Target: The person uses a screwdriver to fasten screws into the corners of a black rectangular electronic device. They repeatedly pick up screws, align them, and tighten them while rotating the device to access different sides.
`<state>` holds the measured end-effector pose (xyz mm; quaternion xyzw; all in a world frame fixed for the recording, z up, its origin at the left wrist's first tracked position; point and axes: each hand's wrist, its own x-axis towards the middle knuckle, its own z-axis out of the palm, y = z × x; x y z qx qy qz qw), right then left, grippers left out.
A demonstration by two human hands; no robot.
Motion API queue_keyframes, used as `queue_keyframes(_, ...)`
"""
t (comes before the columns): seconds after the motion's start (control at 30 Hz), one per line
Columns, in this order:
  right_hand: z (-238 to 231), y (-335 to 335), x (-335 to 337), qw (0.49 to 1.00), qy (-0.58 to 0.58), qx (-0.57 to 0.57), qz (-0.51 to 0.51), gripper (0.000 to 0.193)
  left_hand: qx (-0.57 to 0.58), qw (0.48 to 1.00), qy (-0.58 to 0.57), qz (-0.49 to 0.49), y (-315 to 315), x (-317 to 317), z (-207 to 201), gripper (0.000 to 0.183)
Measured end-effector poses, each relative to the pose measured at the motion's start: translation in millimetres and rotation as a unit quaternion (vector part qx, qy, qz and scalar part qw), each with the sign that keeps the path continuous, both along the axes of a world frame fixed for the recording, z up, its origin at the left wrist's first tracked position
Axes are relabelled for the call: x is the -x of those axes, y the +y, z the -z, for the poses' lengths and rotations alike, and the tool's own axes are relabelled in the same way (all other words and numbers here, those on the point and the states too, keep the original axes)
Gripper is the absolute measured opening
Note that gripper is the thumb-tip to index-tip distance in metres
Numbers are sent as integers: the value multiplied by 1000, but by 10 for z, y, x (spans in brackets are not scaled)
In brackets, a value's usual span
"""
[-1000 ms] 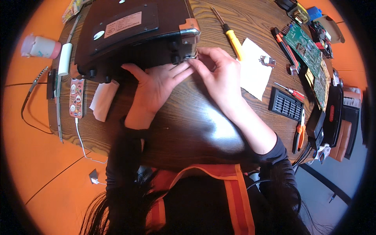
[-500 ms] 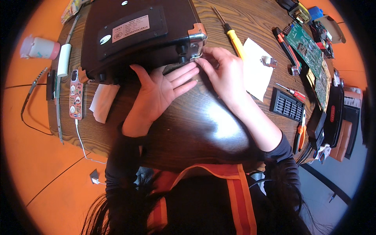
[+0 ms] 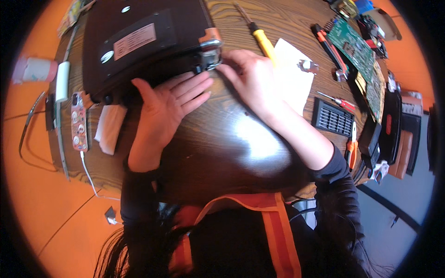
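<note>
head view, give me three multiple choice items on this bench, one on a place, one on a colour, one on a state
1. Where does the yellow-handled screwdriver lie?
A. left of the black device
B. right of the black device
C. on the floor

2. What colour is the circuit board at upper right?
A. green
B. white
C. purple

3. How does the left hand meet the black device?
A. flat, palm down, against its near edge
B. clenched in a fist
C. lifted well clear

Key: 1 B, it lies beside the device's right corner, by the white paper. 2 A, the board is plainly green. 3 A, the fingers are spread flat at the edge, while the right hand works at the corner.
</note>
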<state>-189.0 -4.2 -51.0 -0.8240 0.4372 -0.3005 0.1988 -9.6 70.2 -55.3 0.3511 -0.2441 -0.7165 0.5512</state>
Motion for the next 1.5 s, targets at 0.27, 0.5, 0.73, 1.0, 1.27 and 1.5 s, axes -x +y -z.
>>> queue_keyframes(0.27,-243,49,344,997,49,48,40,24,-126,990,-63,22,12,30,-87,83)
queue_keyframes(0.5,-508,586,1212,981,103,-44,161,17,12,948,-305,90,143,333,-56,17)
queue_keyframes(0.73,-366,1125,1257,979,78,-145,122,31,233,825,-512,61,147,619,52,15)
queue_keyframes(1.0,-408,883,1298,989,76,-116,58,32,180,865,-466,51,106,680,-1,5)
queue_keyframes(1.27,-223,-378,755,993,103,-38,49,29,-53,994,-52,76,78,856,-38,19)
queue_keyframes(1.5,-173,-548,559,985,144,-69,67,31,-5,998,20,51,97,896,21,13)
